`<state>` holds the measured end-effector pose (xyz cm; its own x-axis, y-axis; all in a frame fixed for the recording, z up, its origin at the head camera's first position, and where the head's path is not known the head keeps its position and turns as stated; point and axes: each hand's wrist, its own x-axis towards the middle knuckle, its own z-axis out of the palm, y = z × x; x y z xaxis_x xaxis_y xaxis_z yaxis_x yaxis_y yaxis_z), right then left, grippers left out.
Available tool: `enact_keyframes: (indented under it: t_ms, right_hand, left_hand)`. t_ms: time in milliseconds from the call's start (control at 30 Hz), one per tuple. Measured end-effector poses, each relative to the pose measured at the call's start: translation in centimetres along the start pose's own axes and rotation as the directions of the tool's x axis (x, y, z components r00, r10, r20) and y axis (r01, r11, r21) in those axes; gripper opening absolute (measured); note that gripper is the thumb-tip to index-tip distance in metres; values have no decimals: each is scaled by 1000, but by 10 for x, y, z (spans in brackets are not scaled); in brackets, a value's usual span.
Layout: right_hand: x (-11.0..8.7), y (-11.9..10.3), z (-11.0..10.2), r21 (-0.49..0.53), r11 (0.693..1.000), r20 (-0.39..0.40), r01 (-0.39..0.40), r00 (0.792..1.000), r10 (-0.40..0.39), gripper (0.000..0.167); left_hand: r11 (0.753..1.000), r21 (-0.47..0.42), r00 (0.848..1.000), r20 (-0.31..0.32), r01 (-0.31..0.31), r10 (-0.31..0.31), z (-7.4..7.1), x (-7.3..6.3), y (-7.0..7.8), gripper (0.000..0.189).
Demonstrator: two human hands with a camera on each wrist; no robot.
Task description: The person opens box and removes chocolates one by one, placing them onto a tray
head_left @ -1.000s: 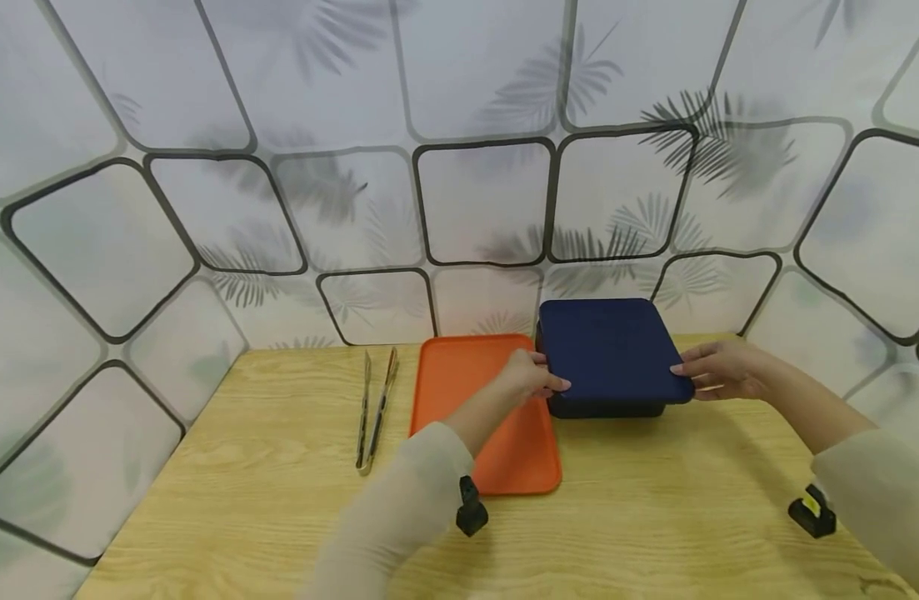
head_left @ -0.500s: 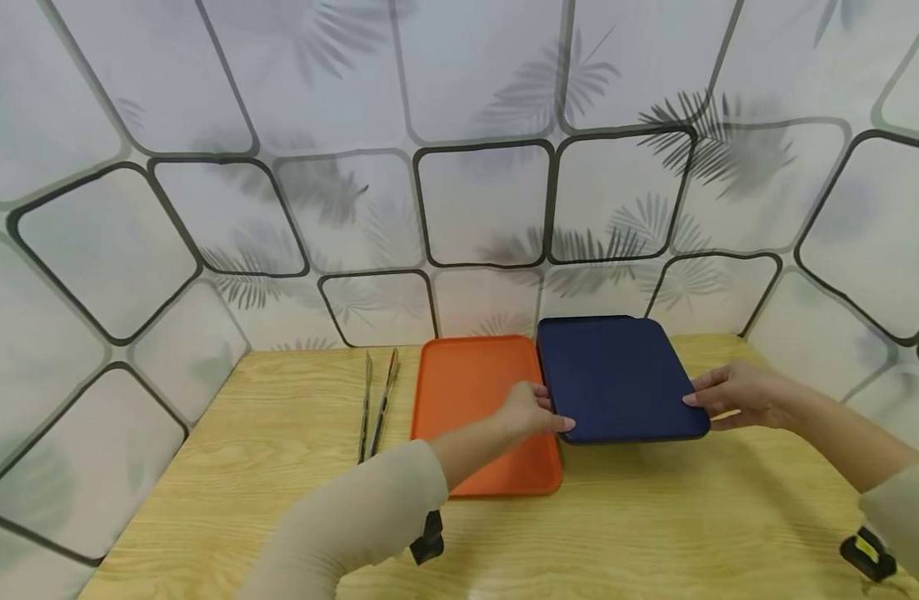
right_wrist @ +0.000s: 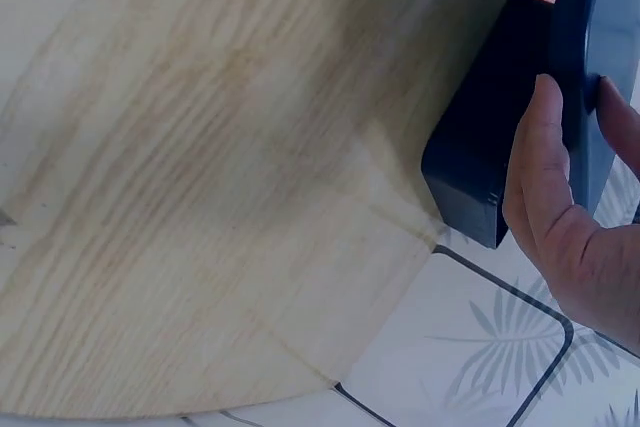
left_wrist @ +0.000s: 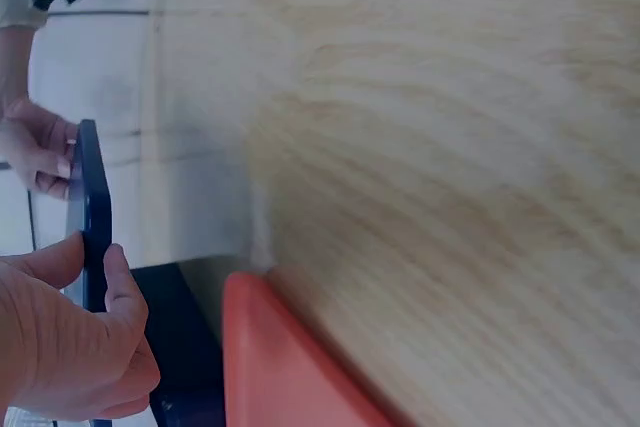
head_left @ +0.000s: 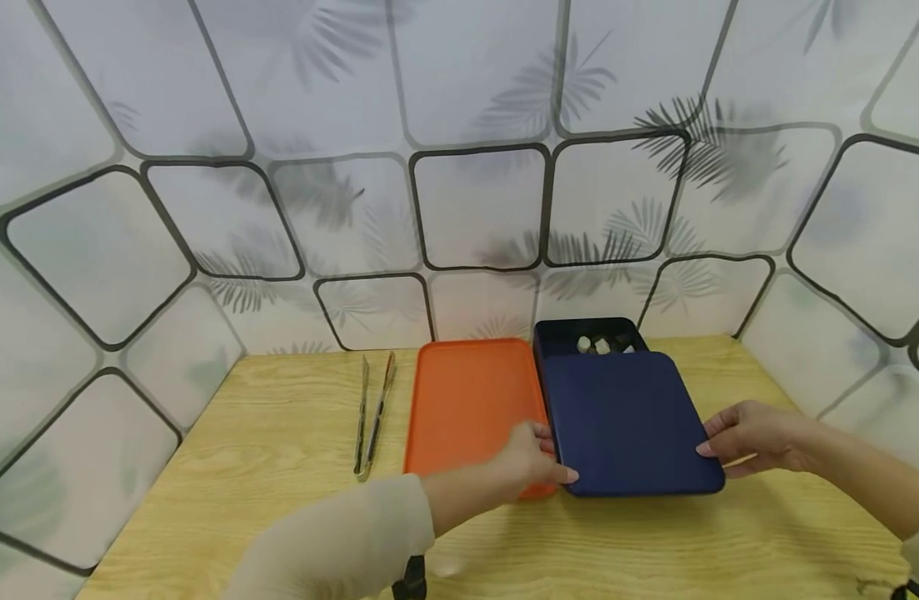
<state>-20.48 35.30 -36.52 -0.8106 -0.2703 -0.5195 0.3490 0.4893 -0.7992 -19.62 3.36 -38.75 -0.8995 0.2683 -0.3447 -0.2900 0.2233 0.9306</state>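
Note:
A flat navy lid [head_left: 630,425] is held level above the table by both hands. My left hand [head_left: 532,460] pinches its left edge near the front corner, thumb on top and fingers underneath. On the opposite edge my right hand [head_left: 755,440] pinches the lid the same way. Behind it stands a dark navy box [head_left: 556,337], its far part uncovered and the rest hidden under the lid. Several small whitish and dark pieces [head_left: 603,345] show inside. In the right wrist view the box [right_wrist: 470,172] rests on the table below the raised lid [right_wrist: 572,37].
An orange tray [head_left: 474,392] lies left of the box, its front right corner partly behind my left hand. Metal tongs [head_left: 371,425] lie farther left on the wooden table [head_left: 279,433]. A patterned curtain [head_left: 481,208] rises along the back edge.
Both hands have drawn the lid off the box toward the front, uncovering the box's far part and the pieces inside. The tray and tongs have stayed put.

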Motion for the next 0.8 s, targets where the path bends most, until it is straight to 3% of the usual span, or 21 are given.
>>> enact_keyframes:
  t_ms: [167,467,800]
  right_hand:
    - [-5,11,10,3,1000,1,-29,1000,29,23]
    - [-8,30,21,30,993,-37,-116,992,117,21]
    - [-6,53,20,74,989,45,-130,991,127,16]
  left_hand:
    - [1000,15,1000,-14,-13,13,4,-9,-13,54]
    - [993,-103,998,12,59,-58,18,-18,-30,51]
    - [991,-122,998,-1,56,-57,33,-21,-47,45]
